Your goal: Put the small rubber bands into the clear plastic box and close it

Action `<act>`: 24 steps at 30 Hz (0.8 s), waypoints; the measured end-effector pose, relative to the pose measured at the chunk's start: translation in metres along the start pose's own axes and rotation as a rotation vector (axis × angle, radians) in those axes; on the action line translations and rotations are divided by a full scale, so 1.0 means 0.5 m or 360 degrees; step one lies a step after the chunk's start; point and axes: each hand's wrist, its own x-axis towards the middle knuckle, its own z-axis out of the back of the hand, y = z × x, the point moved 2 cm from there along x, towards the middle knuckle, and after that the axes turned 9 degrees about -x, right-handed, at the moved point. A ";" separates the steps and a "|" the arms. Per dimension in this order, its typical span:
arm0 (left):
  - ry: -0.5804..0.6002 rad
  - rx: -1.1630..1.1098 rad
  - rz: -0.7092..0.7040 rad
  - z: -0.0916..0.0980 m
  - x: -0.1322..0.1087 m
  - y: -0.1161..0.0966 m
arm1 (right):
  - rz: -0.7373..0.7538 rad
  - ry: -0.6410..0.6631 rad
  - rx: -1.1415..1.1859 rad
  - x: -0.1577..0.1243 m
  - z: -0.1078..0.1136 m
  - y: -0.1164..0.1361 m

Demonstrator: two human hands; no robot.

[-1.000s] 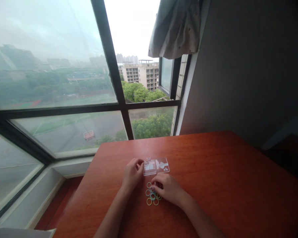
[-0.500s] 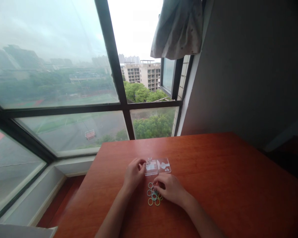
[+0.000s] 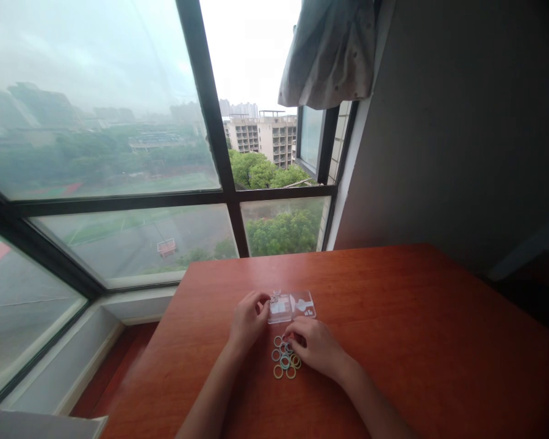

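A small clear plastic box (image 3: 280,312) lies with its lid (image 3: 304,305) folded out to the right. Small silvery metal pieces (image 3: 275,297) show at its back left corner. My left hand (image 3: 249,320) is closed at the box's left side, thumb and forefinger gripping the edge. In front of the box lies a loose pile of several small coloured rings (image 3: 285,362), in pale green, blue and yellow. My right hand (image 3: 318,346) reaches over the pile's right side, its thumb and forefinger pinched on a pinkish ring, partly hidden by the fingers.
Everything rests on a reddish-brown wooden table (image 3: 384,305). Beyond its far edge are dark-framed windows (image 3: 229,198), with one pane swung outward and a grey curtain (image 3: 332,61) hanging above. A dark wall (image 3: 439,152) rises on the right.
My right hand has shifted slightly up and left at the pile, uncovering more of the rings beneath it. My left hand stays at the box.
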 end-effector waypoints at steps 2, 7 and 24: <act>0.0004 -0.0005 0.0010 0.000 0.000 0.000 | 0.0018 0.0024 0.0015 0.000 -0.004 0.008; 0.0007 -0.0014 0.0012 0.001 0.000 -0.003 | 0.0035 0.0078 0.0019 -0.002 -0.008 0.009; -0.0002 -0.0017 -0.0012 0.004 0.000 -0.006 | 0.0008 0.0045 0.0032 -0.002 -0.010 -0.008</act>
